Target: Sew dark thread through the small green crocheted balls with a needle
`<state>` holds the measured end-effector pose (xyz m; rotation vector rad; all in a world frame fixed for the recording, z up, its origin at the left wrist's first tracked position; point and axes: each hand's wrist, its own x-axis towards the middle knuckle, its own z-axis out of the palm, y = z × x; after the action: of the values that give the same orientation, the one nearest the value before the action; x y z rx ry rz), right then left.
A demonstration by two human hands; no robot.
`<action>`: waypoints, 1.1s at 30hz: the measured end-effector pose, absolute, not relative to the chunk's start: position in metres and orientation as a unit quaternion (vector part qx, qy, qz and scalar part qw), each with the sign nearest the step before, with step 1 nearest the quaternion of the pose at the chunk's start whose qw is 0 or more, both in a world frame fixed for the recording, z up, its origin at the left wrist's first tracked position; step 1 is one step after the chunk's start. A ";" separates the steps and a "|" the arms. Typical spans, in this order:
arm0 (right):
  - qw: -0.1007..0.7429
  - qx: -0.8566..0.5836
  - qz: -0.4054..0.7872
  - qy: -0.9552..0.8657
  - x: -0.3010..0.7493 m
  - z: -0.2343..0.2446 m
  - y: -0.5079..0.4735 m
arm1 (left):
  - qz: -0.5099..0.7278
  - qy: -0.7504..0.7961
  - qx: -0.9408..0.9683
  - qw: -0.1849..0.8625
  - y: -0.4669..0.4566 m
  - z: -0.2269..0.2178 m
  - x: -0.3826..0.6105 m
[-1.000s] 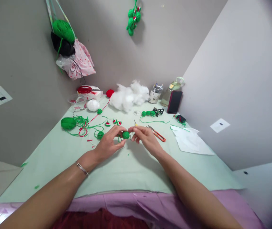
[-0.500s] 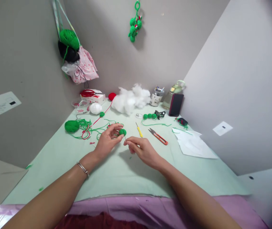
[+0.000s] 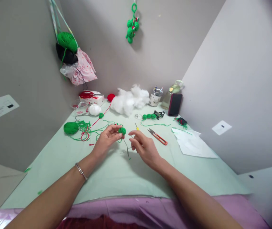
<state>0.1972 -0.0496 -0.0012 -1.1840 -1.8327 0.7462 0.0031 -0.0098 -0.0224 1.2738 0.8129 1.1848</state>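
Observation:
My left hand pinches a small green crocheted ball between thumb and fingertips, just above the pale green table cover. A thin dark strand hangs from the ball down towards the cover. My right hand is right beside that strand with its fingers curled in. Whether they pinch the strand or a needle is too fine to see. A metal bangle sits on my left wrist.
Orange-handled snips and a yellow-handled tool lie just beyond my right hand. Green yarn ball with tangled threads sits left; white stuffing, pen cup, phone and a bottle stand at the back. White paper lies right.
My right hand drew away from the green ball towards me, then rose again beside it. A strand now hangs from the ball. My left hand kept hold of the ball.

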 end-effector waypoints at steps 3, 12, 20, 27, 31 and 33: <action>0.435 -0.455 0.418 -0.655 0.196 0.000 -0.049 | 0.507 0.350 0.543 0.570 -0.010 -0.022 0.004; 0.433 -0.476 0.420 -0.640 0.192 0.004 -0.049 | 0.509 0.344 0.539 0.577 -0.013 -0.020 0.006; 0.413 -0.487 0.418 -0.646 0.190 0.004 -0.051 | 0.520 0.342 0.536 0.571 -0.015 -0.018 0.009; 0.431 -0.465 0.436 -0.638 0.188 -0.001 -0.049 | 0.517 0.331 0.502 0.609 -0.020 -0.015 0.012; 0.455 -0.442 0.422 -0.648 0.188 -0.006 -0.048 | 0.500 0.321 0.442 0.672 -0.025 -0.011 0.014; 0.462 -0.436 0.414 -0.652 0.187 -0.008 -0.047 | 0.494 0.319 0.429 0.686 -0.025 -0.010 0.014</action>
<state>0.1873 -0.0471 -0.0075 -1.0732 -1.6022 1.0181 0.0141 -0.0248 -0.0100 0.9616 0.7151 1.1063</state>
